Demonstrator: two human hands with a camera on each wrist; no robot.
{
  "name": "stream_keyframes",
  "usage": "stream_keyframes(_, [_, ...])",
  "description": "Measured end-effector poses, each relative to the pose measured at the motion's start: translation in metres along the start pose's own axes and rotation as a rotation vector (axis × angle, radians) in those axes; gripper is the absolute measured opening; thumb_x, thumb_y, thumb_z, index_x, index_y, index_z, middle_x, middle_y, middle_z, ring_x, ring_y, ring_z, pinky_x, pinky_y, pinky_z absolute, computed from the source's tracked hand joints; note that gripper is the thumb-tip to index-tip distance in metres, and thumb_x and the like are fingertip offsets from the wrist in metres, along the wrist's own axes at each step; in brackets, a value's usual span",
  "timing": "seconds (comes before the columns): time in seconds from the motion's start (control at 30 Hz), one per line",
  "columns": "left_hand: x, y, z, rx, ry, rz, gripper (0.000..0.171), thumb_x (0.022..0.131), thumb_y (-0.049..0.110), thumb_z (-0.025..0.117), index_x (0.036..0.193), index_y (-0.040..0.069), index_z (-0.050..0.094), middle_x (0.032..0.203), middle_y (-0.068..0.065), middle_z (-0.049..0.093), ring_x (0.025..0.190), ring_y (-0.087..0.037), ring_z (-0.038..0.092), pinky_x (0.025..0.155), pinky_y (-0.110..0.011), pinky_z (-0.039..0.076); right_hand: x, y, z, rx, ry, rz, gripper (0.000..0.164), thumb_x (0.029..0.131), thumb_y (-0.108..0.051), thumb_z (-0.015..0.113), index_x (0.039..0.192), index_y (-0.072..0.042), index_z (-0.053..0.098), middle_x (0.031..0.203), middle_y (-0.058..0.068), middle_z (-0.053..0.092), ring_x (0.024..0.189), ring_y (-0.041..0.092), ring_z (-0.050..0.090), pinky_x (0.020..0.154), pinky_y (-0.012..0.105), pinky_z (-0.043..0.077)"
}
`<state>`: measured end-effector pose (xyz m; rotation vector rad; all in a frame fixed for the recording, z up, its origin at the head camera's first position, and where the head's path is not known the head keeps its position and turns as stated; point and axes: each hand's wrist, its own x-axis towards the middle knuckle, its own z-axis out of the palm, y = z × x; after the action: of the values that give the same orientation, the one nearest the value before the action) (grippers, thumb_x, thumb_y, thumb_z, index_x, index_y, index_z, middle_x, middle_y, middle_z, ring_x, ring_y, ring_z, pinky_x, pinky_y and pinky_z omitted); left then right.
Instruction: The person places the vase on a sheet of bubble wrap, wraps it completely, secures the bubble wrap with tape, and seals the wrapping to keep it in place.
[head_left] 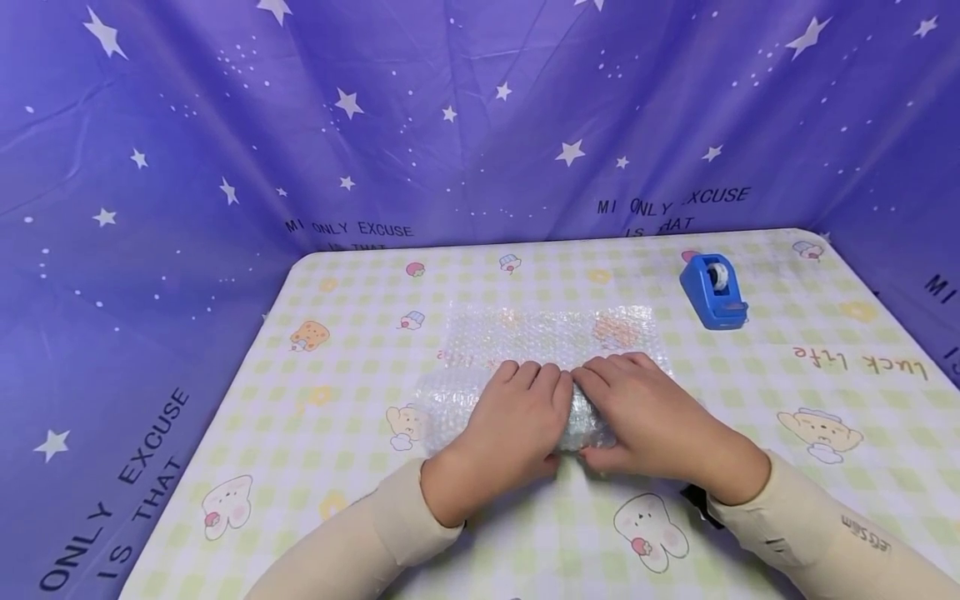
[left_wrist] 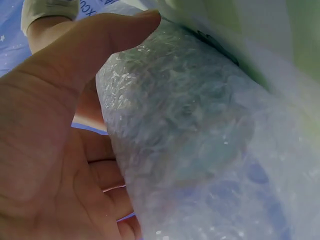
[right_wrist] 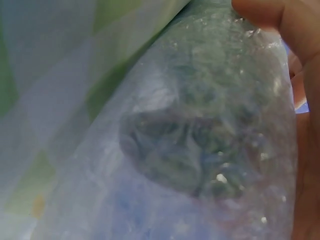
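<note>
A sheet of clear bubble wrap (head_left: 543, 333) lies flat on the table, its near part rolled into a thick bundle (head_left: 587, 423). My left hand (head_left: 517, 421) grips the bundle from the left, fingers over the top and thumb on the near side. Close beside it, my right hand (head_left: 652, 417) holds the bundle the same way. In the left wrist view, the thumb lies along the rolled wrap (left_wrist: 170, 105) and the fingers curl behind it. Through the layers in the right wrist view shows a dark greenish rounded shape (right_wrist: 175, 150), its kind blurred.
A blue tape dispenser (head_left: 712, 292) with a roll of tape stands at the back right of the table. The checked tablecloth (head_left: 750, 542) has printed cartoon figures. A purple curtain (head_left: 420, 158) with white stars hangs behind the table and along its sides.
</note>
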<state>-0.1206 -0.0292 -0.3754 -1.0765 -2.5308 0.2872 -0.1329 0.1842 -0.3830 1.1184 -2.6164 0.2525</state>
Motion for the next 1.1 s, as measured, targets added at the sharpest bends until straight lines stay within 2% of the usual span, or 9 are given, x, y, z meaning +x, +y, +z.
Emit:
stream_keyframes(0.4, [0.0010,0.0046,0.0050,0.047,0.074,-0.005,0.068,0.070,0.047,0.082,0.121,0.008,0.061,0.099,0.001,0.060,0.085,-0.019,0.059,0.079,-0.033,0.045,-0.0009,0.0031,-0.0001,0.022,-0.014,0.002,0.083,0.062,-0.056,0.084,0.125,-0.005,0.065,0.113,0.003,0.068,0.107,0.024,0.066,0.097,0.048,0.047])
stream_keyframes(0.73, [0.0015,0.0050,0.0069,0.060,0.051,0.006,0.068,0.070,0.046,0.082,0.122,0.009,0.060,0.099,0.001,0.060,0.085,-0.019,0.059,0.080,-0.033,0.044,-0.0011,0.0030,0.0000,0.048,-0.024,0.008,0.081,0.062,-0.055,0.085,0.124,-0.006,0.066,0.112,0.002,0.068,0.106,0.023,0.066,0.096,0.047,0.047])
stream_keyframes(1.1, [0.0035,-0.0026,0.0104,-0.006,0.077,0.048,0.066,0.064,0.045,0.083,0.116,0.010,0.063,0.098,0.002,0.063,0.084,-0.019,0.060,0.078,-0.032,0.045,-0.0009,0.0026,-0.0015,0.057,-0.030,0.016,0.080,0.063,-0.054,0.085,0.124,-0.006,0.065,0.111,0.000,0.068,0.105,0.021,0.065,0.096,0.048,0.048])
